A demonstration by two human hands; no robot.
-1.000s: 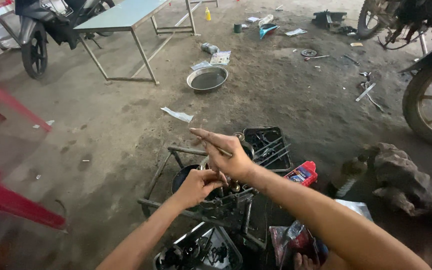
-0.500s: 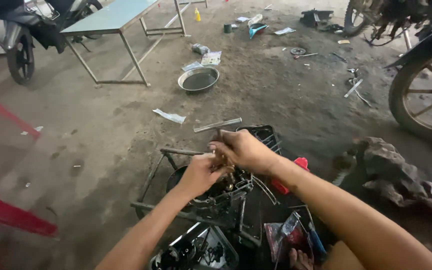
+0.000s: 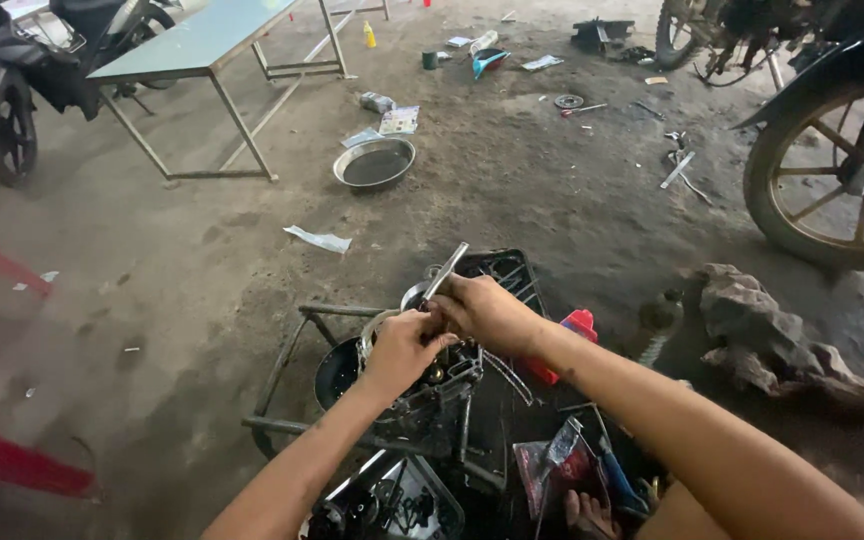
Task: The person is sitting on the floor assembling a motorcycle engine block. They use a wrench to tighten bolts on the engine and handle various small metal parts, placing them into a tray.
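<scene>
My right hand [image 3: 487,312] grips a slim metal hand tool [image 3: 445,272] whose shaft points up and to the right, above a greasy engine part [image 3: 432,385] on a low metal frame stand [image 3: 282,365]. Beside it, my left hand [image 3: 399,348] is closed on the top of that engine part, its fingers close to the tool's lower end. The tool's tip is hidden between both hands. A black plastic tray [image 3: 507,270] lies just behind the hands.
A red bottle [image 3: 570,335] lies right of the stand, and a crumpled rag [image 3: 782,340] farther right. A metal basin [image 3: 374,163] and a table frame [image 3: 212,60] stand beyond. A motorbike wheel [image 3: 832,180] is at right, another bike [image 3: 12,80] at left.
My hands have come closer together over the engine part. The tool, held out level to the left a second ago, now points up and right. The view has shifted slightly.
</scene>
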